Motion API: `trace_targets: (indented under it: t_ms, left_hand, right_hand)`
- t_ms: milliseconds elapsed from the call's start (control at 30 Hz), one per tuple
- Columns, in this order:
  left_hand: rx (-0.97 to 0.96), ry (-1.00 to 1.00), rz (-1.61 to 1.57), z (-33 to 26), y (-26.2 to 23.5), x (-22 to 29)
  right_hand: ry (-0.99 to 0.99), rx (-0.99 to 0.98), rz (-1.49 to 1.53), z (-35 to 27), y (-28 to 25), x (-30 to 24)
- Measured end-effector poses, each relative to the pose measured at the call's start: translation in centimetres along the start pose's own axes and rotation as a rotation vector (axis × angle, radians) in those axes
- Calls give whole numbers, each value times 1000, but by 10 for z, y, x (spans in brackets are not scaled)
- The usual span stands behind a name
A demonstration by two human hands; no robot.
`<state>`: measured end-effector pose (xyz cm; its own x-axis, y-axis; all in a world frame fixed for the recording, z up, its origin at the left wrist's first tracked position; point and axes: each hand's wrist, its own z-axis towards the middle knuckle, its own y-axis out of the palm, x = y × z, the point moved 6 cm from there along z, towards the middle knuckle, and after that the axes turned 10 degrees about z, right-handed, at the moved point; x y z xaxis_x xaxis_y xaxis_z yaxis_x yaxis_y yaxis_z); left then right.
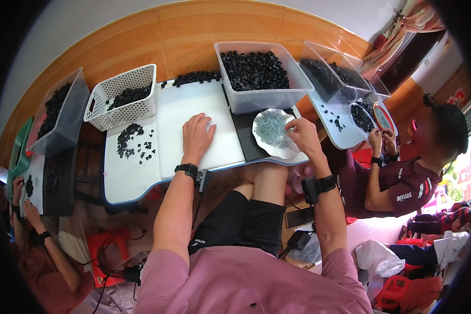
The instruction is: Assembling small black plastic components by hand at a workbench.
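Note:
My left hand (197,137) rests palm down on the white tabletop (175,104), its fingers bent and close together. A small pale object (209,125) shows by its thumb and forefinger, too small to name. At the right, my right hand (303,137) is over the rim of a white scalloped plate (287,153). Its thumb and forefinger come together in a pinch; whatever is between them is too small to make out. A heap of thin blue-grey pieces (272,129) fills the plate, which stands on a black mat (244,137).
A clear bin (264,98) of black round parts stands behind the plate. Left of it are loose black parts (133,137) and a white perforated basket (121,111). Co-workers' hands (382,140) work at the right table, others (29,201) at far left. A phone (300,216) lies below the table edge.

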<state>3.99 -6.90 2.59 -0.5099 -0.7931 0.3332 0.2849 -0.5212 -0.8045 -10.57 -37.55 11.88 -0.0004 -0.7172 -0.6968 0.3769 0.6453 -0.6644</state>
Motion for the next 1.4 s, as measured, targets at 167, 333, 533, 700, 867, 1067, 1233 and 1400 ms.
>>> trace_targets:
  t_ms: [167, 333, 533, 700, 867, 1067, 1233, 1400]
  left_hand:
    - [34, 8, -1, 0, -1, 4]
    - [17, -2, -20, 0, -2, 6]
    - [-26, 43, -5, -4, -4, 7]
    - [-140, 99, -135, -3, -7, 15]
    - [-125, 150, -104, -6, -12, 15]
    - [-129, 166, -125, -4, -6, 18]
    - [-116, 170, -116, -5, -4, 12]
    - [-68, 131, -190, -1, -1, 5]
  right_hand:
    - [3, 7, -38, -4, 5, 14]
    - [25, 26, -54, -11, 5, 28]
    - [41, 29, 67, -3, -1, 10]
    - [12, -9, 164, 14, 23, -31]
    - [-50, -197, 264, 34, 107, -70]
    - [-194, -180, 128, 44, 168, -64]
    - [-100, -102, 281, 51, 168, -65]
    - [-70, -165, 260, 60, 162, -61]
